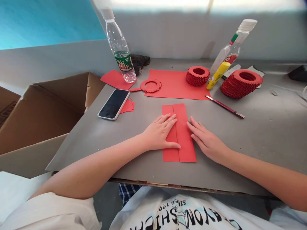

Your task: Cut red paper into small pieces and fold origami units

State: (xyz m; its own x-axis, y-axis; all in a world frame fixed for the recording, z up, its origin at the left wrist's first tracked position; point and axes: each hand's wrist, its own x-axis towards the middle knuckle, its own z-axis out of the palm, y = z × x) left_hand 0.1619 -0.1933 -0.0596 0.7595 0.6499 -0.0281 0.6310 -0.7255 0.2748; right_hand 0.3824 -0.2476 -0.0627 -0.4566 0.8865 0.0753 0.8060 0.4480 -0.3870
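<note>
A sheet of red paper lies folded lengthwise on the grey table in front of me, with a flap edge running down its middle. My left hand rests flat on its left part, fingers spread and thumb stretched across the flap edge. Along the right fold of the paper, my right hand lies with its fingers stretched out, fingertips touching the edge. Neither hand grips anything.
Behind the paper are a larger red sheet, toothed red paper ring stacks, a yellow glue stick and a dark red pen-like tool. A phone, a water bottle and an open cardboard box stand leftward.
</note>
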